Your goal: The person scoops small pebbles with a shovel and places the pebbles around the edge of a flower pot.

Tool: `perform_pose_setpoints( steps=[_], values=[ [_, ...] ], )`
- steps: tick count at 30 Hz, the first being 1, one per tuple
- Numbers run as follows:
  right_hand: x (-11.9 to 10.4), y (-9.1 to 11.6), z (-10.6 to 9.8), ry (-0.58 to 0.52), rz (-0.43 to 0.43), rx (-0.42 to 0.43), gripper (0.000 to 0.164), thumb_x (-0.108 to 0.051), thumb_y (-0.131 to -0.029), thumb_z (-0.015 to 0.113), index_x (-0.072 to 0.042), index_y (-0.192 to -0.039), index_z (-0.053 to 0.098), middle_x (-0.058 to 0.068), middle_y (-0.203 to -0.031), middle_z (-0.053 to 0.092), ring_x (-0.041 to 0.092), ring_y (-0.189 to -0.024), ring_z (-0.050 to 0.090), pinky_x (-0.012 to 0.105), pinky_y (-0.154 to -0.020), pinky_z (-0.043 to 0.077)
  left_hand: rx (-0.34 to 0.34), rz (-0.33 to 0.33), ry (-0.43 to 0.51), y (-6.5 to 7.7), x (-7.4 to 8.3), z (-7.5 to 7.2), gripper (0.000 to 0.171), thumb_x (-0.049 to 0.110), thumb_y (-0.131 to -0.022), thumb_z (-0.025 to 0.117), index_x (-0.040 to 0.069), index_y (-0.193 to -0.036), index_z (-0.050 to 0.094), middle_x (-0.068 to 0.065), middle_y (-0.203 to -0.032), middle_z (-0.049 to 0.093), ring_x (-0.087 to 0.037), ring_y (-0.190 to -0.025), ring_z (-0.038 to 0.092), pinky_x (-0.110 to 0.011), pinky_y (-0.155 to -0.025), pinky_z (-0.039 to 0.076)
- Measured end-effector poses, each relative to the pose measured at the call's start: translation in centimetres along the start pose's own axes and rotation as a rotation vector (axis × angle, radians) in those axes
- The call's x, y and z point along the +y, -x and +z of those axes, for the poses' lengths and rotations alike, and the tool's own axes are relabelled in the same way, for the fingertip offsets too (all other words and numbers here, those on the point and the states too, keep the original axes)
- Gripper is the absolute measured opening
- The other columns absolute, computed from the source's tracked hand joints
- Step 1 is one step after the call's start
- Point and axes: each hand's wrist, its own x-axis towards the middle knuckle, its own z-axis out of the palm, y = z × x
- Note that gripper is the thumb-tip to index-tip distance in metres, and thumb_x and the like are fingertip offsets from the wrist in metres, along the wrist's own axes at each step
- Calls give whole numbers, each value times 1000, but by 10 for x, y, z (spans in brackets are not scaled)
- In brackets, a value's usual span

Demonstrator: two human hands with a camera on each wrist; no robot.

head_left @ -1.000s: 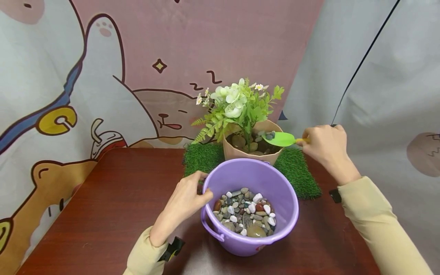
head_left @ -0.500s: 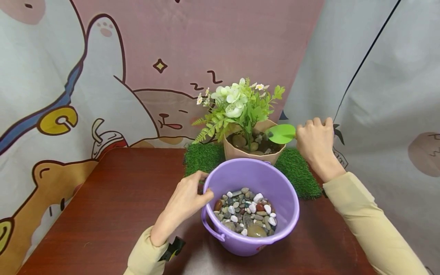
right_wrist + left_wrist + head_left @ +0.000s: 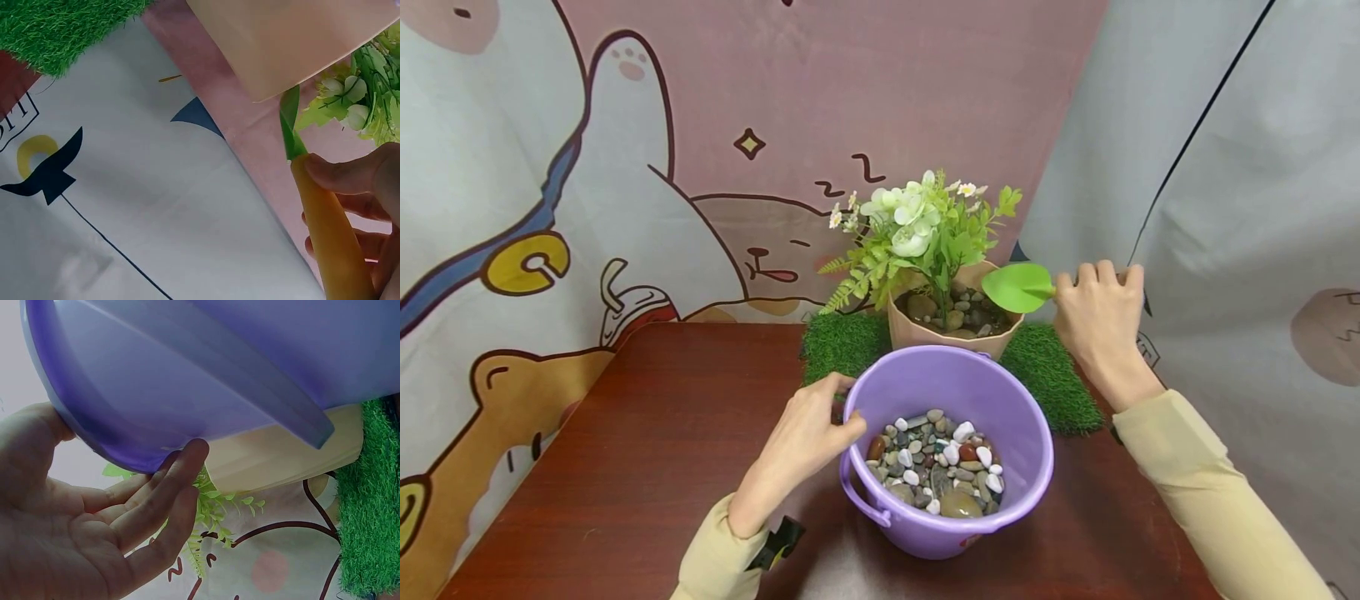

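Observation:
My left hand (image 3: 808,429) grips the left rim of a purple bucket (image 3: 951,379), thumb inside and fingers outside. Mixed pebbles (image 3: 936,467) cover the bucket's bottom. In my right hand (image 3: 1101,325) is a small garden trowel with a green blade (image 3: 1018,287) and a yellow handle (image 3: 331,231). The blade is turned over above the right rim of a beige flowerpot (image 3: 925,335), and no pebbles show on it. Stones (image 3: 973,315) lie in the pot around the stems of a plant (image 3: 917,225) with white flowers.
The pot stands on a green artificial grass mat (image 3: 1052,379), directly behind the bucket. A brown wooden table (image 3: 700,400) carries everything. Behind it hangs a cartoon-printed cloth (image 3: 910,92). The bucket's handle (image 3: 861,504) hangs down at its left front.
My right hand has turned the trowel over, and the pebbles on its blade have dropped into the pot. The blade has then lifted and moved slightly right. My left hand stays put.

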Motion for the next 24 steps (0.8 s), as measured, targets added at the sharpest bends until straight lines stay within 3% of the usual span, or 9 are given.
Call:
perform_pose_setpoints(
  steps=[9,17,24],
  values=[
    [7,12,-2,-86,-143,368,32,-22,-89,46,2,-68,52,20,-65,53,36,-64,45,53,-71,30,5,1,-6,0,0,0,37,19,-70,61,10,-106,62,-1,-95,69,-7,-75,65,-25,-67,48],
    [6,18,-9,-162,-228,650,26,-22,-87,52,-2,-72,57,15,-70,58,35,-62,49,55,-70,32,5,-1,-4,0,0,1,36,17,-70,62,10,-105,62,-1,-95,69,-7,-75,65,-25,-67,48],
    [5,18,-13,-195,-303,785,20,-19,-83,56,-2,-72,60,12,-70,61,32,-61,52,53,-78,32,5,-4,-4,0,0,0,36,18,-70,62,10,-105,62,0,-95,68,-7,-76,65,-25,-67,48]
  ],
)
